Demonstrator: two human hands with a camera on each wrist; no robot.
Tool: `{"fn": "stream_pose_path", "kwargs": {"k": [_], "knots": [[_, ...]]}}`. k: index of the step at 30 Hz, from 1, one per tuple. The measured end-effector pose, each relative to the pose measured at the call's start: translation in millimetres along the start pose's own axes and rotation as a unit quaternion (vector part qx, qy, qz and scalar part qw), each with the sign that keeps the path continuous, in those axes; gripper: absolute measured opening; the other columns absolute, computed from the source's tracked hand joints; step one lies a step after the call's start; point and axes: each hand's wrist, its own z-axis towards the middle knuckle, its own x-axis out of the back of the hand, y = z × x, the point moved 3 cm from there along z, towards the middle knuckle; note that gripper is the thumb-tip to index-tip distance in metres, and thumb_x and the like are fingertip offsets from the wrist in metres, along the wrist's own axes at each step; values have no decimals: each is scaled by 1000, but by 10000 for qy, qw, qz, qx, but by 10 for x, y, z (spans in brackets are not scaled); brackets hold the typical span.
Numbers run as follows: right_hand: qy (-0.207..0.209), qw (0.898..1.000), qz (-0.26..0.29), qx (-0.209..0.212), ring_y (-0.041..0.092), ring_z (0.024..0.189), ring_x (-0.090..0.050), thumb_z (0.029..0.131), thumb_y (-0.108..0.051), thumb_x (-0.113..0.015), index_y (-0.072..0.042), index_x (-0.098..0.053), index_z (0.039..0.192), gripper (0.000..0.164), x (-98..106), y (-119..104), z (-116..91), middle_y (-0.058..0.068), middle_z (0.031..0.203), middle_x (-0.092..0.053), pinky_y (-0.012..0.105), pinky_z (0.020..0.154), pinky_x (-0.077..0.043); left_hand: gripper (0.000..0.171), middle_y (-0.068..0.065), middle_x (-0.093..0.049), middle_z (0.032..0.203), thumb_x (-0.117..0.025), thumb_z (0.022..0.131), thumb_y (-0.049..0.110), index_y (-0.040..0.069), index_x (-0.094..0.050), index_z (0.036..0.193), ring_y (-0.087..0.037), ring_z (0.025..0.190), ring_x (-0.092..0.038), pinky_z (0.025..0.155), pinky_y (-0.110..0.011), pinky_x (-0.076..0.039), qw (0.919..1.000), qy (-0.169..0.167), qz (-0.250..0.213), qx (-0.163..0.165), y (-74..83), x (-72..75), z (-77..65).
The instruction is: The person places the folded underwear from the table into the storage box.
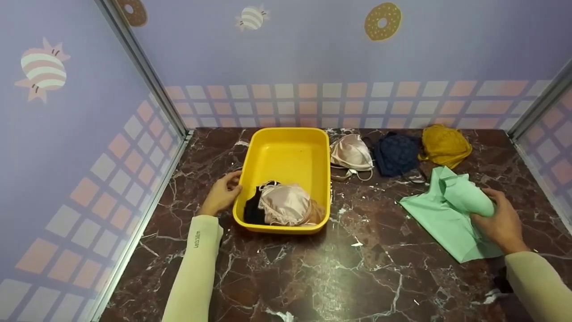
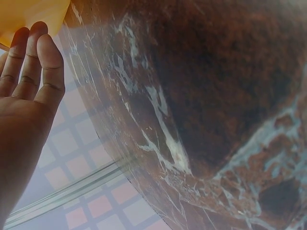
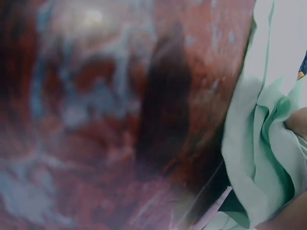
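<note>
My right hand [image 1: 502, 219] grips a mint-green bra [image 1: 464, 197] by its rounded cup, thumb on the near side and fingers over the far side. The rest of its cloth spreads flat toward the marble table. In the right wrist view the bra's green folds [image 3: 259, 158] fill the right edge, beside part of the hand. At the left wall of a yellow bin [image 1: 286, 132], my left hand [image 1: 221, 194] rests with fingertips against the side. The left wrist view shows its fingers [image 2: 29, 62] loosely extended at the bin. Inside lie a champagne satin bra [image 1: 288, 203], a black garment [image 1: 254, 210] and a tan one [image 1: 316, 212].
Behind and right of the bin, a pale satin bra [image 1: 351, 154], a navy bra [image 1: 397, 154] and a mustard bra [image 1: 444, 145] lie in a row by the back wall. Patterned panels enclose the dark marble table [image 1: 339, 277] on the left, back and right.
</note>
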Motion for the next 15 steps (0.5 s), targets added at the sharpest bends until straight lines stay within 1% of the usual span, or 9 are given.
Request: {"fn": "stream_pose_path", "kwargs": {"k": [4, 7, 10, 15], "knots": [[87, 9998, -42, -145, 54, 111, -40, 79, 5, -65, -1, -37, 141, 69, 3, -29, -6, 32, 132, -42, 65, 86, -28, 45, -19, -60, 109, -57, 91, 2, -1, -48, 136, -30, 91, -59, 81, -42, -48, 10000, -10, -2, 12, -3, -1, -7], [166, 9997, -28, -157, 53, 112, -40, 80, 6, -64, -4, -38, 141, 67, 35, -84, 4, 29, 135, -42, 65, 86, -28, 45, -19, -60, 110, -56, 91, 3, 0, -48, 136, -30, 92, -58, 82, -43, -47, 10000, -27, 21, 90, -8, -1, -11], [313, 9995, -48, -57, 52, 112, -41, 80, 7, -64, -6, -40, 141, 67, 125, -182, 38, 27, 135, -44, 64, 87, -29, 45, -18, -60, 111, -56, 91, 4, 0, -48, 136, -29, 93, -58, 83, -43, -47, 9999, -40, 78, 107, -3, -1, -5], [560, 9983, -47, 137, 49, 114, -41, 80, 6, -66, -11, -42, 141, 68, 343, -416, 123, 23, 135, -45, 63, 90, -29, 45, -18, -60, 110, -56, 91, 4, 0, -49, 135, -29, 93, -58, 82, -43, -47, 9999, -16, 69, 77, 17, 0, 1]]}}
